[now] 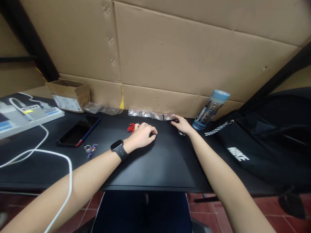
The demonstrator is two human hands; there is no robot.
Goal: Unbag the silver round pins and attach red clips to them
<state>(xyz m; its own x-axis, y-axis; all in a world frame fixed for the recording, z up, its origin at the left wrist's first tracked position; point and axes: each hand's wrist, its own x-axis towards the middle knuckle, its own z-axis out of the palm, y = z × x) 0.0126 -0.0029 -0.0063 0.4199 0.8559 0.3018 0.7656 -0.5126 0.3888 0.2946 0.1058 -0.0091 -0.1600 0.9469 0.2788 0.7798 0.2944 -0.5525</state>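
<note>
My left hand (143,135) rests on the black table, its fingers loosely bent and the thumb apart. Beside its outer edge lies a small red cluster (130,127), partly covered by the hand; its kind is unclear. A dark watch (119,149) is on the left wrist. My right hand (182,125) reaches to the back of the table, thumb and forefinger apart. Its forefinger touches the end of a clear plastic packet (168,117), the rightmost in a row of several small shiny packets (146,113). A small round item (181,133) shows partly beneath that hand.
A blue-capped water bottle (209,109) leans near the cardboard wall. At right sits a black bag (239,153). To the left are a phone (80,131), a keychain (92,151), an open carton (69,95) and a power strip (34,115). A white cable (70,168) crosses before my left forearm.
</note>
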